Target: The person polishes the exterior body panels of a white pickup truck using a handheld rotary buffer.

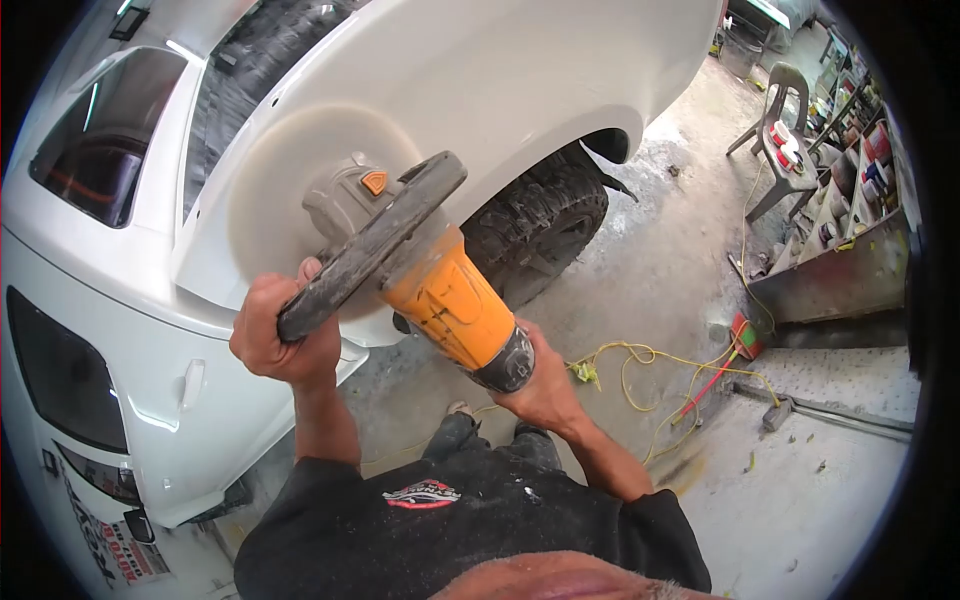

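Over the lower-left part of the white panel [560, 70]: orange polisher [455, 305], its pad [265, 190] blurred to a pale, see-through disc; contact with the surface cannot be told from this angle.
Tool orientation: slanted, pad end at upper left, black rear end at lower right; orange housing reaches past the panel's lower edge, above the floor.
Left hand [285, 325]: closed, gripping the lower end of the black loop handle [375, 250].
Right hand [545, 385]: wrapped round the rear end of the polisher; some fingers hidden behind it.
Wheel arch: knobbly black tyre [550, 210] under the panel's lower edge, right of the pad.
White door [240, 420]: below the panel's lower-left corner; door handle [193, 383] near mid-height.
Floor [650, 260]: loose yellow cord [640, 350] in loops, right of the right hand; connection to the polisher cannot be made out.
Grey chair [790, 90]: red-and-white containers [787, 158] on the seat, toward the backrest edge.
Shelf [840, 290]: right side, crowded with containers; individual labels too small to read.
Operator: black shirt [430, 540], pale specks on it.
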Motion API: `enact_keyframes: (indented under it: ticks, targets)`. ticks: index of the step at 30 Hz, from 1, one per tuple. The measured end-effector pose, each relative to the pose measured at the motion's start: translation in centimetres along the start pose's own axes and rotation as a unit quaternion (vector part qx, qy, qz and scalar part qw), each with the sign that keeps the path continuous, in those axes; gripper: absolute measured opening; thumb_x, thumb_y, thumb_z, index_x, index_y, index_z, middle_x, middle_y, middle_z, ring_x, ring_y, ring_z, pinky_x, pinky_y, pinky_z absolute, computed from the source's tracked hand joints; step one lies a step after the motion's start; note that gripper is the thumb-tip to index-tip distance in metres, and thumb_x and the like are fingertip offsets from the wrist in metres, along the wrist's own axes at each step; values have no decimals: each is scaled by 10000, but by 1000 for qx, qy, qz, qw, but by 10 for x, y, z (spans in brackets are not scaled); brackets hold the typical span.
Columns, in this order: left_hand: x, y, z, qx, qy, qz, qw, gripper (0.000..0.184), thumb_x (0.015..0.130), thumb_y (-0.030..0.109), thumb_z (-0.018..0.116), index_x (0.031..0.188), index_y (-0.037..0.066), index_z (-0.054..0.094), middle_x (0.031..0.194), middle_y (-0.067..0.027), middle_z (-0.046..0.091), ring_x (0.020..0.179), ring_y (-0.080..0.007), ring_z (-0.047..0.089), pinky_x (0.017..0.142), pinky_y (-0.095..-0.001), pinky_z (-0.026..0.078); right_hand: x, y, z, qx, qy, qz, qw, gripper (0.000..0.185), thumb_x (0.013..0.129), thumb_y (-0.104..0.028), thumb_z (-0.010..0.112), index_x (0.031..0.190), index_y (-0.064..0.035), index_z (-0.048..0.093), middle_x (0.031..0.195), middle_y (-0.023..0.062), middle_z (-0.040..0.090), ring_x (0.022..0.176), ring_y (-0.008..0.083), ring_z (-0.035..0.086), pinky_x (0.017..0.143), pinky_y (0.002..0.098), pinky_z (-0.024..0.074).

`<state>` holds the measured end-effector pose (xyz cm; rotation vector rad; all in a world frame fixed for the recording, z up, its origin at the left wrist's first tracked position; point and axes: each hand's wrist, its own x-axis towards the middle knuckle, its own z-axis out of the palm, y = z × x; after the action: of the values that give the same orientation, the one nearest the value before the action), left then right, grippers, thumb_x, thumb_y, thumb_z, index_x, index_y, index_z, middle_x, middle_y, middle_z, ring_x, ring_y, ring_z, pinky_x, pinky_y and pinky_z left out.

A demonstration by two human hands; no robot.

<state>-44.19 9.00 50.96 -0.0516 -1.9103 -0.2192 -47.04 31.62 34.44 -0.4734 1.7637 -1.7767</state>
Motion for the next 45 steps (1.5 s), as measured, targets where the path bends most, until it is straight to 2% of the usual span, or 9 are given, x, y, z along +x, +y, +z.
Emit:
enact_keyframes:
  ticks: [7,10,15,17,21,23,29,34,45]
  targets:
    - [44,-3,73,-54,-33,68,996,165,795,130,821,763,96,662,575,-21,498,473,-172,491,460,-300,373,25,-9,-27,-80,104,-53,990,738,678,-105,810,1336,-33,483,1107,144,667,1006,278,661,918,383,505]
    - [66,-7,127,-126,-43,93,987,215,626,184,765,716,112,583,594,-52,511,525,-255,548,490,-375,438,44,-12,-45,-83,157,-39,983,705,649,-92,815,1285,-32,515,1078,119,656,968,260,642,902,373,496]
    - [75,-5,161,-130,-40,74,988,192,624,228,750,710,126,612,636,-36,607,575,-265,640,530,-389,512,53,-21,-50,-12,177,11,984,572,654,-45,772,1179,-23,545,956,51,624,837,183,602,786,326,491]
    - [69,-7,146,-152,-44,44,986,205,624,180,786,738,106,632,656,-55,606,627,-275,651,558,-379,513,48,-30,-40,-15,189,2,982,465,654,-38,750,1078,-30,560,839,39,609,690,138,591,630,296,494]
    - [49,-21,75,-107,-5,62,992,202,664,194,794,718,109,619,622,-23,581,549,-231,605,515,-349,476,27,-18,-15,-104,142,14,984,694,649,-88,808,1271,-7,510,1130,107,608,1013,206,599,934,355,471]
    - [30,-33,25,-64,-4,59,996,210,649,221,771,704,136,586,603,-1,557,527,-192,592,502,-347,461,14,-11,8,-126,115,-17,985,733,655,-98,826,1299,-12,487,1158,114,609,1045,212,605,949,361,470]
    - [-25,-55,-106,-11,28,5,1000,285,784,2,792,728,90,526,544,-15,450,436,-160,463,397,-297,350,-13,-9,81,-136,0,-40,990,897,672,-93,873,1429,-25,396,1252,156,629,1134,249,633,977,363,491]
    - [-74,-69,-188,-20,19,-33,999,271,828,-40,759,837,41,501,590,-40,492,472,-169,494,406,-301,399,-25,-9,126,-115,-86,27,989,906,683,-93,894,1423,-3,378,1312,161,584,1214,233,586,1034,363,466]
    - [-97,-64,-189,-61,77,-67,993,263,817,-14,777,767,43,525,564,-41,481,437,-171,467,398,-301,372,-58,-25,122,-227,-34,-31,973,895,690,-103,891,1416,12,381,1277,174,592,1180,264,601,1014,379,467]
